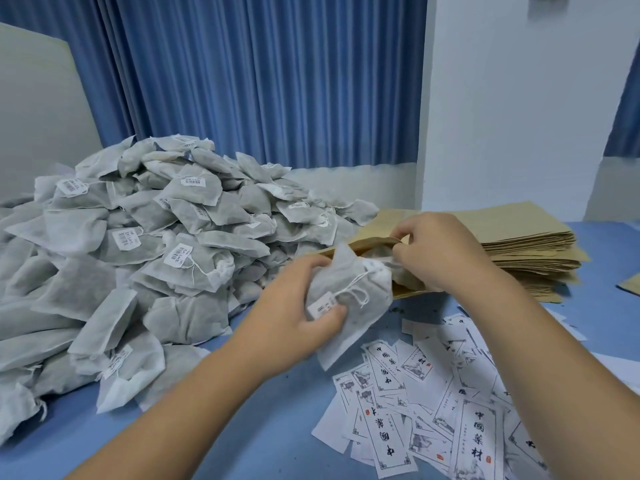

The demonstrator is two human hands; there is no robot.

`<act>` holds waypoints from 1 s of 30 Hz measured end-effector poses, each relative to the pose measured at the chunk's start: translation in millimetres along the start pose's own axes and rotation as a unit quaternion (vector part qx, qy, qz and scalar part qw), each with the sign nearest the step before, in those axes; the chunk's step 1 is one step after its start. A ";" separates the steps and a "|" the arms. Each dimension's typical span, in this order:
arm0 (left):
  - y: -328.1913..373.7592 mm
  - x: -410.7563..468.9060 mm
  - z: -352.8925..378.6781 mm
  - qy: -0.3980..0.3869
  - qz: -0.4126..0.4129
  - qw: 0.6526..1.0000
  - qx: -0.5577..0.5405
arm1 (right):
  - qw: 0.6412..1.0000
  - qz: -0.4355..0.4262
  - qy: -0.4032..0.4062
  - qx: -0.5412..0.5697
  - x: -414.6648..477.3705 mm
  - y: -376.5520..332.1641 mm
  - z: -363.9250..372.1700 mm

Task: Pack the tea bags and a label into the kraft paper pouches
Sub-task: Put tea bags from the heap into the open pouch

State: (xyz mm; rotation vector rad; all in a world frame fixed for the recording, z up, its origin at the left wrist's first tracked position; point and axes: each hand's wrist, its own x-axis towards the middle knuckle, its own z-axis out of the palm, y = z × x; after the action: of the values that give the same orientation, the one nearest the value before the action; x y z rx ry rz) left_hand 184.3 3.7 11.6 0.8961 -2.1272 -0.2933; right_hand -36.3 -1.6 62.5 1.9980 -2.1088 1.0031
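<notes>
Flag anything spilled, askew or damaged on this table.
Minor only: dark specks lie on the table near the pouch, perhaps spilled tea. Labels lie strewn at all angles, not stacked.

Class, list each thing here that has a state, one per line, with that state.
White drawstring tea bag: gripped, at the pouch mouth.
Brown kraft paper pouch: mouth held open.
Left hand: grips the tea bag.
Right hand: pinches the pouch rim.
Grey-white tea bag heap: loose, unpacked.
Flat kraft pouch stack: stacked, unfilled.
Printed white paper labels: scattered.
</notes>
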 end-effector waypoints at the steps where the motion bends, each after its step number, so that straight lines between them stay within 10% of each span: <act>1: 4.1 6.5 6.4 0.001 0.003 1.000 0.009 | 1.000 -0.009 0.010 0.006 -0.3 -0.9 -0.5; 30: 30.0 102.0 59.3 -0.070 -0.276 0.953 0.103 | 0.989 -0.074 0.033 -0.127 -1.7 -11.3 -0.2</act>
State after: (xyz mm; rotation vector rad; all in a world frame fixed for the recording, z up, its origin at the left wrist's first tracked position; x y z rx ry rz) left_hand 80.5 -49.7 46.3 1.6377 -2.0194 -0.4297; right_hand -25.8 0.6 66.5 1.9340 -1.9120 0.7260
